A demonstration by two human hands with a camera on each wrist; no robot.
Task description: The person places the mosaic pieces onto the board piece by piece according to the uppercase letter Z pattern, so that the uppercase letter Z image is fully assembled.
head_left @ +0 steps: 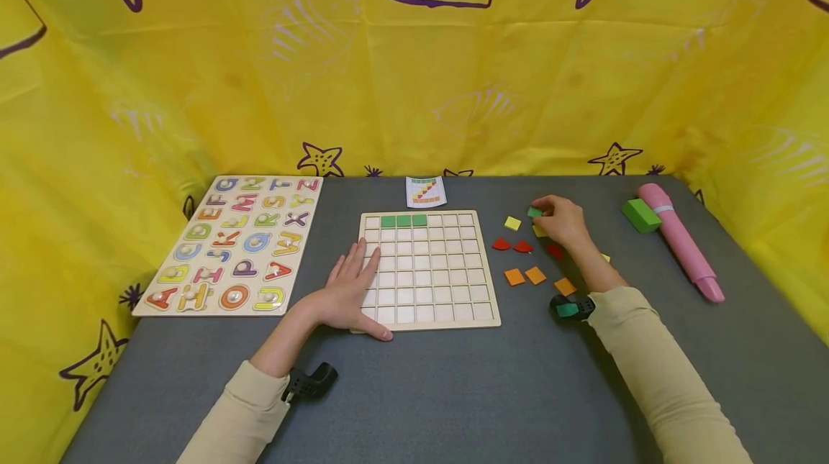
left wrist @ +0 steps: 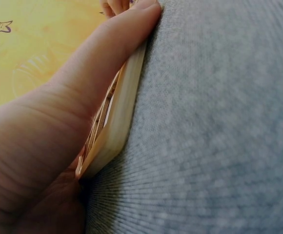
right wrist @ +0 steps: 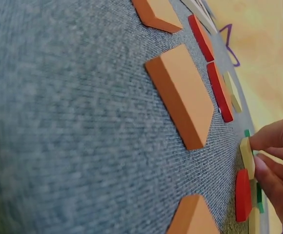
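A wooden grid board (head_left: 447,325) lies on the table with three green square tiles (head_left: 404,221) in its top row. My left hand (head_left: 350,291) rests across the board's left side, fingers straight and the thumb along the near edge; the left wrist view shows the thumb over the board's side. To the right, my right hand (head_left: 562,221) pinches a green tile (head_left: 534,212) between thumb and fingertips. A yellow tile (right wrist: 247,157) sits right by those fingertips, partly covering the green one. Red pieces (right wrist: 220,92) and orange tiles (right wrist: 180,97) lie nearer the right wrist.
A small pattern card (head_left: 426,192) lies behind the grid board. An alphabet puzzle board (head_left: 220,252) occupies the left side. At the far right are a green block (head_left: 641,216) and a pink marker-shaped object (head_left: 683,244). Yellow printed cloth (head_left: 414,90) hangs behind the table.
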